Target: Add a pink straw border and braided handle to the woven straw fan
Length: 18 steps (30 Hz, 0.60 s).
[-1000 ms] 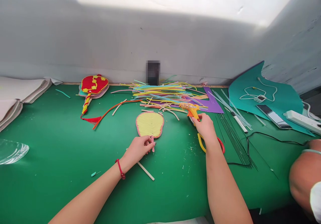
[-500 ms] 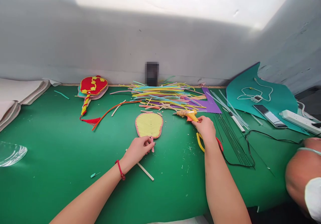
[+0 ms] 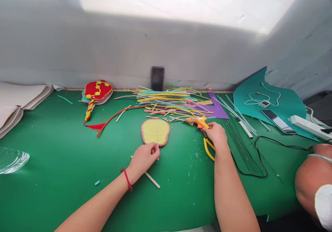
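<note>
A small yellow fan with a pink rim [image 3: 155, 131] lies flat on the green table [image 3: 59, 162]. My left hand [image 3: 144, 158] is closed on its short pink handle at the near edge. My right hand [image 3: 216, 135] grips the orange glue gun [image 3: 198, 121], whose nozzle lies low over the table and points left toward the fan. Yellow-handled scissors [image 3: 209, 148] lie partly under my right wrist. A pale stick [image 3: 151, 179] rests beside my left wrist.
A heap of coloured strips [image 3: 168, 100] and a purple sheet [image 3: 218, 109] lie behind the fan. A finished red fan with tassel [image 3: 96, 91] sits far left. Thin black rods [image 3: 241, 140], a phone [image 3: 278, 121], a power strip [image 3: 307, 127] lie right. Another person's arm [image 3: 311, 180] is at the right edge.
My right hand has lowered the glue gun toward the table, its nozzle now lying nearly flat. My left hand stays closed on the fan's handle.
</note>
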Each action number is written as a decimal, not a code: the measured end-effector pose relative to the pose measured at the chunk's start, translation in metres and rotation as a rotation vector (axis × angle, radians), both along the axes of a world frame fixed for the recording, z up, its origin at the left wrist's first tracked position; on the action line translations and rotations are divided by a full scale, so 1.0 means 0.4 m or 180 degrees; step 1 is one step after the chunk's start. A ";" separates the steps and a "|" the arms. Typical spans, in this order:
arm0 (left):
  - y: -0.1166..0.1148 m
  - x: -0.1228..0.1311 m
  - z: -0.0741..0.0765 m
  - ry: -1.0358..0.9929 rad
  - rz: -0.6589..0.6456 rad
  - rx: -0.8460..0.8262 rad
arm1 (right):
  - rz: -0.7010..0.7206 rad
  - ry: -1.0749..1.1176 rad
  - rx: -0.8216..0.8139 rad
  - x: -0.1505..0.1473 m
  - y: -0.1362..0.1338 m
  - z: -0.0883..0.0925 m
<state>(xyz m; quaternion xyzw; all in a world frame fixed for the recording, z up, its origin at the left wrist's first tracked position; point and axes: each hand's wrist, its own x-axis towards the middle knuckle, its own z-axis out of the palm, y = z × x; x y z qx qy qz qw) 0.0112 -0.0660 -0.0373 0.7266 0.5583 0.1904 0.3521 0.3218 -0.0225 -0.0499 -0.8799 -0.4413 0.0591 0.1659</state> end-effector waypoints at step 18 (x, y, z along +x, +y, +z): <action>0.029 -0.028 -0.038 0.0802 -0.0069 0.1370 | 0.2247 0.0305 0.1282 -0.249 0.178 0.087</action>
